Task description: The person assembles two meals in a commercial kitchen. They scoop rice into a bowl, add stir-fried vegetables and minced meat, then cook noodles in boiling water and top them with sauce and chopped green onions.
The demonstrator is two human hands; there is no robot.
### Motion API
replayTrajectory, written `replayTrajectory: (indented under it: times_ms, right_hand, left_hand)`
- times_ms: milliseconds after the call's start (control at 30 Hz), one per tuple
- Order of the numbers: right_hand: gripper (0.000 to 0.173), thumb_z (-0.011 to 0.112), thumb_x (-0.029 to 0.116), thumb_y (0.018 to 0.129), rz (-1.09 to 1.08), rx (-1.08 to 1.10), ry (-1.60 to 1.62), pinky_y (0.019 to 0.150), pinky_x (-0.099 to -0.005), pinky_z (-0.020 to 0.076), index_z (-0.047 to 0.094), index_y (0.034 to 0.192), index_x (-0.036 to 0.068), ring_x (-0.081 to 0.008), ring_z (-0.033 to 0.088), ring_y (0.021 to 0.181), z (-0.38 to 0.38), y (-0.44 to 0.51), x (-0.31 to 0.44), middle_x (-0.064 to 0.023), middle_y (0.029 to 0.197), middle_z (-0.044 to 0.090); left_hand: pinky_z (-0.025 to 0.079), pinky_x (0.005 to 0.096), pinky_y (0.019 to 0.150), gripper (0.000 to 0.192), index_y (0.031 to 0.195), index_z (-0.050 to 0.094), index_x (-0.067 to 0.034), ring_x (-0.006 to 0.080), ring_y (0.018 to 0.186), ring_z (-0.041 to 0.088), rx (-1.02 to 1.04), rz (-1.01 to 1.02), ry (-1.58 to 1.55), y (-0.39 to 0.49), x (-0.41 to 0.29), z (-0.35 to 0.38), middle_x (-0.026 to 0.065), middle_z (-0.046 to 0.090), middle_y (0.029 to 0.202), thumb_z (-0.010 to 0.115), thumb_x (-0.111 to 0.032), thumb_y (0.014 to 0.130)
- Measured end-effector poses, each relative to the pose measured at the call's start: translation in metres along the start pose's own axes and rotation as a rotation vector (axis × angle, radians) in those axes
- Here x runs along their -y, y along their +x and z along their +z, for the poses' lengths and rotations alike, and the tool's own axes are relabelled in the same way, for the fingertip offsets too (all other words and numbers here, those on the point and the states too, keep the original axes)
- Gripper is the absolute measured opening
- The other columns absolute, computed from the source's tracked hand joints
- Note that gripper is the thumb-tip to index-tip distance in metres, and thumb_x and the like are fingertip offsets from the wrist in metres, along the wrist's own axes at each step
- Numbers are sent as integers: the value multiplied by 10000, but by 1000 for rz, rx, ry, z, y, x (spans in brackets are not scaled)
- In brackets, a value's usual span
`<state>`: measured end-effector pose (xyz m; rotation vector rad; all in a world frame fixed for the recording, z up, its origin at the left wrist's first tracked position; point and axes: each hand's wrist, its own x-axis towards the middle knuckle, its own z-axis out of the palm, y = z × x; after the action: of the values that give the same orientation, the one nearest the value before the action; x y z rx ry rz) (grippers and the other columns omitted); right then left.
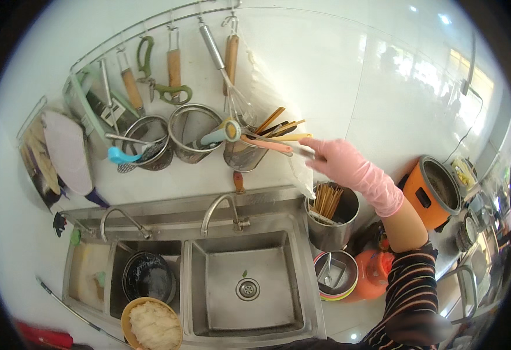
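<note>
My right hand (343, 164), in a pink glove, reaches to the utensil handles at the wall. Its fingers are at the ends of a yellow handle (298, 137) and a blurred metal one; whether they grip either I cannot tell. These handles, a pink handle (273, 145) and chopsticks stand in a mesh metal holder (243, 156). At the bottom edge is a yellow bowl (126, 321) with a white food (155, 326), seemingly cooked rice. Only a fingertip of my left hand (139, 348) shows under its rim, holding it; the rest is out of view.
Below the wall rail (150, 33) of hanging tools are a steel sink (246, 271) with a green leaf and a smaller basin with a black pot (148, 278). To the right stand a steel pot of chopsticks (332, 232), stacked bowls (336, 291), an orange gas cylinder (369, 275) and an orange cooker (421, 192).
</note>
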<state>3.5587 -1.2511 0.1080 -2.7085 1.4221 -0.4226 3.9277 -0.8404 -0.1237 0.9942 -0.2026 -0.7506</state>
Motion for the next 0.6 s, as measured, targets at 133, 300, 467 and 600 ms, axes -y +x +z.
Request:
replayTrajectory:
  times_ms: [133, 300, 467, 600]
  right_hand:
    - [254, 618, 232, 845, -40, -324, 356, 630, -279, 475, 639, 1003, 35, -148, 589, 667, -20, 45, -9, -82, 752, 644]
    - [206, 638, 191, 838, 77, -118, 444, 648, -249, 468, 648, 983, 44, -92, 543, 712, -35, 64, -37, -19, 798, 631]
    - [244, 625, 214, 852, -50, -89, 760, 687, -247, 460, 637, 1040, 59, -94, 512, 714, -12, 58, -66, -4, 788, 598]
    - [370, 604, 358, 858, -223, -242, 788, 806, -281, 460, 625, 1092, 72, -145, 550, 838, 7, 83, -79, -42, 855, 609]
  left_hand:
    - [306, 472, 1037, 775, 1371, 311, -66, 314, 1252, 360, -20, -60, 9, 28, 10, 27, 136, 359, 1383, 591, -438, 750]
    - [323, 505, 1020, 774, 1373, 310, -73, 326, 1251, 363, 68, -146, -17, 28, 25, 67, 136, 376, 1374, 605, -383, 729]
    - [325, 503, 1022, 786, 1370, 317, -70, 327, 1253, 365, 79, -246, -1, 22, 46, 79, 140, 374, 1376, 616, -398, 721]
    - [319, 501, 1032, 806, 1372, 313, -65, 331, 1253, 369, 86, -235, 64, 19, 56, 87, 145, 376, 1375, 624, -430, 724]
